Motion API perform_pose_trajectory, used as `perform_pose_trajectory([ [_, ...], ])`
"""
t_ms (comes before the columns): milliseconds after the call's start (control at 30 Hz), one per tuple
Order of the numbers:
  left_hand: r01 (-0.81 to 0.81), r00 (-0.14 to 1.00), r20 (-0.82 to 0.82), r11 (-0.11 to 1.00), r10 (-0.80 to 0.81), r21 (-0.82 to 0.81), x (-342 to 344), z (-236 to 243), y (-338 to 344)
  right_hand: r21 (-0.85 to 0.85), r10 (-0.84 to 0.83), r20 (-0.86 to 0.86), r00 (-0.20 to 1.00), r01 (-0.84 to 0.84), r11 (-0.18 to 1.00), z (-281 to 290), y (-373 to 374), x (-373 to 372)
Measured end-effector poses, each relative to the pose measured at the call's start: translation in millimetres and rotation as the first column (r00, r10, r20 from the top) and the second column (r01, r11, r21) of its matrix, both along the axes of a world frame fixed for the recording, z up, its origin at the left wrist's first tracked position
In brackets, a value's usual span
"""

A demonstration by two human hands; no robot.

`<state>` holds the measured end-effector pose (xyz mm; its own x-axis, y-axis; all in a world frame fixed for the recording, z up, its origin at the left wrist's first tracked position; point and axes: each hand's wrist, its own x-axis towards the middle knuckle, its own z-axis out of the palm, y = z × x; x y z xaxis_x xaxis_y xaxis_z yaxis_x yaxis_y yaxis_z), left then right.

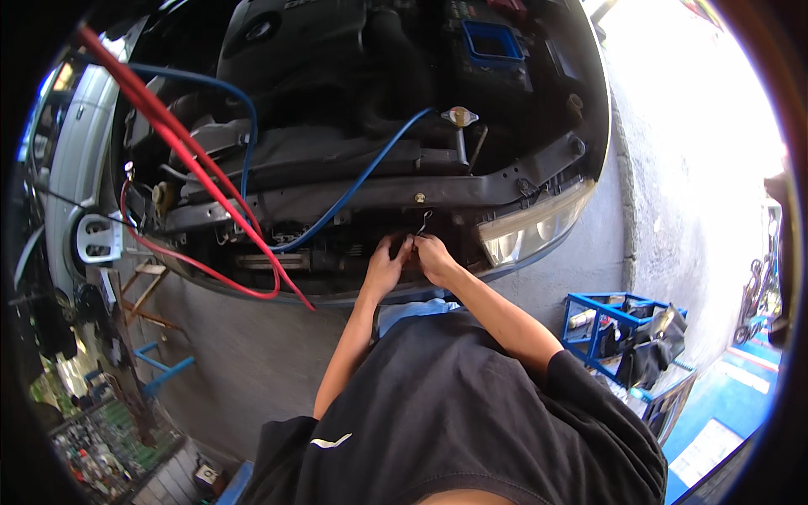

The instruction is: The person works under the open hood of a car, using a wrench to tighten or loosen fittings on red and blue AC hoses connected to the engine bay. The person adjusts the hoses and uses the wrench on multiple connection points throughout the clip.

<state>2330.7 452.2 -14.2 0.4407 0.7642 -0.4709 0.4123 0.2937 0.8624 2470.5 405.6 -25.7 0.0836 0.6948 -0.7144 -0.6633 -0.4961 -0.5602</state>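
Note:
My left hand [388, 263] and my right hand [434, 258] meet at the front of a car, low behind the front edge where the grille sits. Their fingers are bent and pressed together, almost touching. A thin bent metal piece [426, 220] sticks up just above the right fingers; I cannot tell whether it is held. What lies between the fingertips is too small and dark to make out. Above the hands runs the dark front crossbeam [379, 190] of the engine bay. Right of them sits the headlight [539, 225].
Red hoses [181, 139] and a blue hose [358, 181] cross the engine bay on the left. A radiator cap tool [460, 118] stands behind the crossbeam, near a blue square frame [492, 42]. A blue metal cart [610, 324] stands right; a white plastic chair [98, 239], left.

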Motion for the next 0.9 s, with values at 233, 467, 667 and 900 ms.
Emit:
perform_pose_trajectory([
  [233, 0.162, 0.972, -0.184, 0.982, -0.143, 0.094, -35, 30, 2, -0.014, 0.009, -0.043, 0.999, -0.009, 1.000, 9, 10, -22],
  [467, 0.213, 0.953, -0.263, 0.949, -0.150, 0.232, -20, 54, 25, -0.024, -0.088, -0.125, 0.988, 0.086, 0.996, 13, 26, -20],
  [667, 0.217, 0.948, -0.289, 0.929, -0.129, 0.299, -5, 96, 27, -0.049, -0.177, -0.248, 0.952, 0.170, 0.984, 33, 31, -8],
  [900, 0.315, 0.927, -0.334, 0.836, -0.170, 0.449, 1, 94, 24, -0.022, -0.156, -0.309, 0.938, 0.157, 0.987, 33, 27, 2],
])
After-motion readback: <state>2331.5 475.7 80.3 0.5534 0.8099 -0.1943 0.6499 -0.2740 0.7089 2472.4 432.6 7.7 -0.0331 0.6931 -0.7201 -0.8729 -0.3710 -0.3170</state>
